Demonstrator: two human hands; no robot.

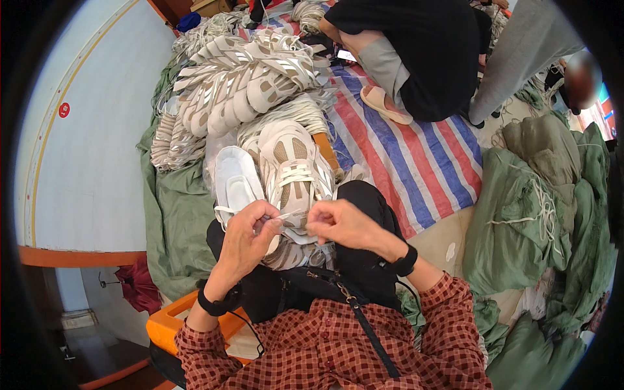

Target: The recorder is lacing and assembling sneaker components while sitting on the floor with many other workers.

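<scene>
A beige and tan shoe upper (296, 185) lies across my lap, its cream laces crossed over the front. My left hand (250, 227) is closed in a pinch at the near end of the upper, with a white shoelace (283, 216) running out between thumb and forefinger. Just to the right, my right hand (344, 223) is closed too, fingertips bent down at the edge of the upper; what they hold is hidden. Left of the upper sits a white shoe-shaped piece (235, 179) with a lace looped at its near end.
Beyond my knees, stacked shoe uppers (240, 88) form a large heap. A striped tarpaulin (416, 153) covers the floor ahead, where a person in black (416, 45) crouches. Green sacks (520, 221) stand at right. An orange stool (170, 325) shows beneath me; a white panel (97, 143) is at left.
</scene>
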